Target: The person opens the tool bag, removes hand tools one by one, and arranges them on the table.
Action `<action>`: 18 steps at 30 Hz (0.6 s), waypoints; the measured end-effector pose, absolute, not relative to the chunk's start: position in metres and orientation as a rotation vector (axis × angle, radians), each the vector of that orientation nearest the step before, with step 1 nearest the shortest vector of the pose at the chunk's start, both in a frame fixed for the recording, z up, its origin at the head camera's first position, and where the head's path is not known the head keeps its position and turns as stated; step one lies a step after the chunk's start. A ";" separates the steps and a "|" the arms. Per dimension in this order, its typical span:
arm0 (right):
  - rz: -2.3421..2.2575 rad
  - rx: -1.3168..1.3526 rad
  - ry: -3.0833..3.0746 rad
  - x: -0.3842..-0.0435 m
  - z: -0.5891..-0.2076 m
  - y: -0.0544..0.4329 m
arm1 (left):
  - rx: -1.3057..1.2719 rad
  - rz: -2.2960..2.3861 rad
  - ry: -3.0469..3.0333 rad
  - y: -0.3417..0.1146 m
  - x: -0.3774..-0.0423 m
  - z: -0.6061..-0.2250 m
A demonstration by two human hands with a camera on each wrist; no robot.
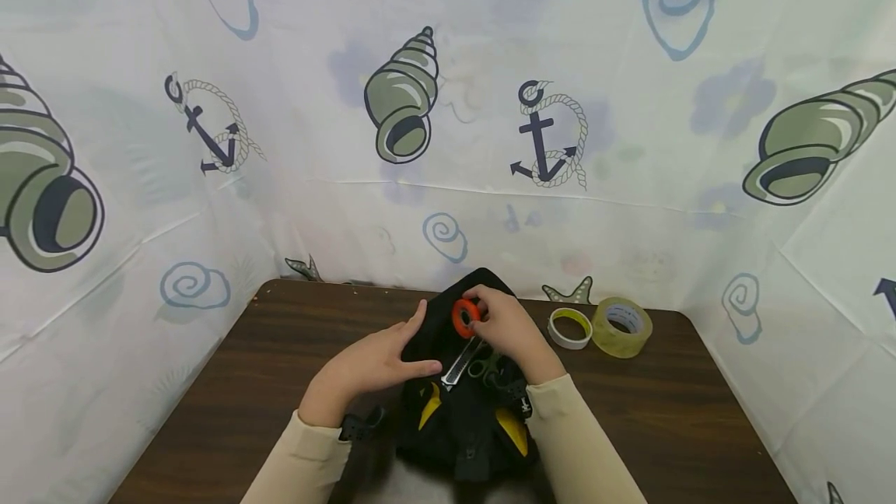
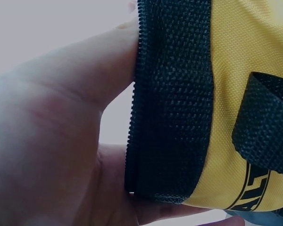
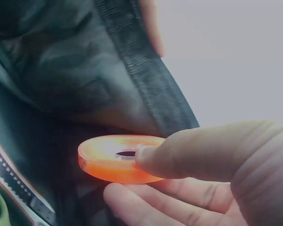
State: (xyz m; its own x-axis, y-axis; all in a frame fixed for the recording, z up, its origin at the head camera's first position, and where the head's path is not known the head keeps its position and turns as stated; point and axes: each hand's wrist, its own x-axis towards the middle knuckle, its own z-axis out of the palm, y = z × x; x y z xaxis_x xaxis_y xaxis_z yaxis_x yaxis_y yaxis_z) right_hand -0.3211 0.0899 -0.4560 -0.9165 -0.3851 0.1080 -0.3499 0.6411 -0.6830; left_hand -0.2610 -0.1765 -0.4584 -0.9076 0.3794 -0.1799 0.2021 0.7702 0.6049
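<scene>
A black and yellow tool bag (image 1: 427,446) stands with its top spread at the table's middle. My right hand (image 1: 509,327) pinches a small orange tape roll (image 3: 120,172) by its ring over the bag's mouth, the thumb at the hole and the fingers beneath. My left hand (image 1: 367,368) holds the zippered edge (image 2: 174,108) on the left side, thumb to the inside. Inside the bag, below the roll, lie a utility knife (image 1: 462,364) and green-handled scissors (image 1: 479,369). The bag's bottom is hidden.
Right of the bag, on the brown wooden table (image 1: 672,411), a narrow white tape roll with a yellow inside (image 1: 570,343) stands beside a wider clear yellowish tape roll (image 1: 623,345). A printed cloth (image 1: 315,99) hangs behind and at both sides.
</scene>
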 end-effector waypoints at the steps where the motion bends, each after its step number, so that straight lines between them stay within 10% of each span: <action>1: -1.156 -0.631 2.804 -0.319 -0.453 0.091 | 0.451 0.866 2.674 -0.176 -0.261 -0.459; 18: -1.232 -0.693 2.913 -0.290 -0.422 0.128 | 0.480 0.882 2.666 -0.178 -0.260 -0.462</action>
